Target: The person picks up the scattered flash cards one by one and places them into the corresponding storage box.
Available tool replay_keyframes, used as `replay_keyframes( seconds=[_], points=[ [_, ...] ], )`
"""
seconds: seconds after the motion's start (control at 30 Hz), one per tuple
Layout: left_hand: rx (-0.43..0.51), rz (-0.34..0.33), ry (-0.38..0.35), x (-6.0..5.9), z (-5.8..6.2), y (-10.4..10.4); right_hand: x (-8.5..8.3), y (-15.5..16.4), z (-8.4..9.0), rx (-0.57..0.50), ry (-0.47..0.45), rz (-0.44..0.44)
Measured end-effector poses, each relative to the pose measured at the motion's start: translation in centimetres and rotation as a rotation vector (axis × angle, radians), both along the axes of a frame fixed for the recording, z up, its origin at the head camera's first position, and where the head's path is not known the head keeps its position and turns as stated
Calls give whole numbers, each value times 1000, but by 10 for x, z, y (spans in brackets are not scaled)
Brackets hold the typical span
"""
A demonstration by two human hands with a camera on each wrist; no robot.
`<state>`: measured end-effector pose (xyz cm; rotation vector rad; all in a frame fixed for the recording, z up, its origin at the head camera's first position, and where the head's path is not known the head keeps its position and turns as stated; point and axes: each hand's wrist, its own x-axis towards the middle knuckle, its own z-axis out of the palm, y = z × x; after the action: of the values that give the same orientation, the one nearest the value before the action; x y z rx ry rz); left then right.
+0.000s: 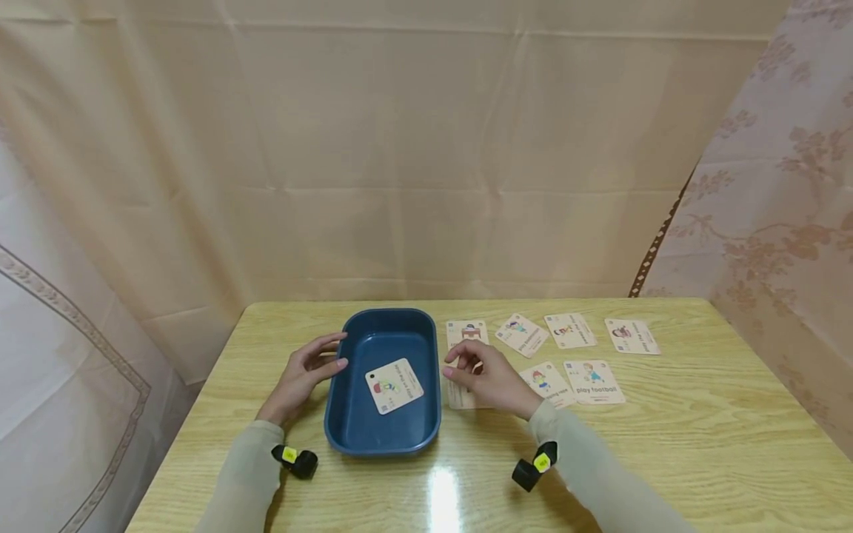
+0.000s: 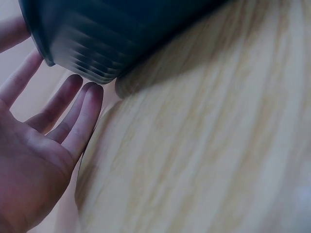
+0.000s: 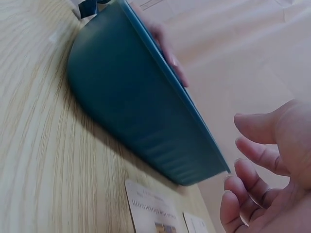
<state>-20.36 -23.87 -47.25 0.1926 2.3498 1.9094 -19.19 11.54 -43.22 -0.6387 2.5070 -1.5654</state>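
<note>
A blue plastic basin [image 1: 383, 446] stands on the table with one picture card [image 1: 395, 386] lying inside it, reading "play on the slide". My left hand [image 1: 306, 372] rests against the basin's left side, thumb and forefinger at the rim; its other fingers [image 2: 89, 109] extend fairly straight beside the wall in the left wrist view. Just right of the basin, my right hand [image 1: 489, 376] hovers with loosely bent fingers and nothing held. It partly covers a card [image 1: 460, 329] at the back and another card [image 1: 466, 400] nearer me.
Farther right lie more picture cards, among them a "play football" card [image 1: 595, 383], a jump rope card [image 1: 548, 381], a tilted card [image 1: 522, 334] and several in the back row. A cream curtain [image 1: 426, 163] hangs behind the wooden table [image 1: 706, 444].
</note>
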Motion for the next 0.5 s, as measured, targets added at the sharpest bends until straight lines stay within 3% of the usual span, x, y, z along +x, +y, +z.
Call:
replay_keyframes(
  seconds=[0.5],
  points=[
    [-9, 11, -10, 1, 0, 0, 1, 34, -2, 40, -5, -56]
  ],
)
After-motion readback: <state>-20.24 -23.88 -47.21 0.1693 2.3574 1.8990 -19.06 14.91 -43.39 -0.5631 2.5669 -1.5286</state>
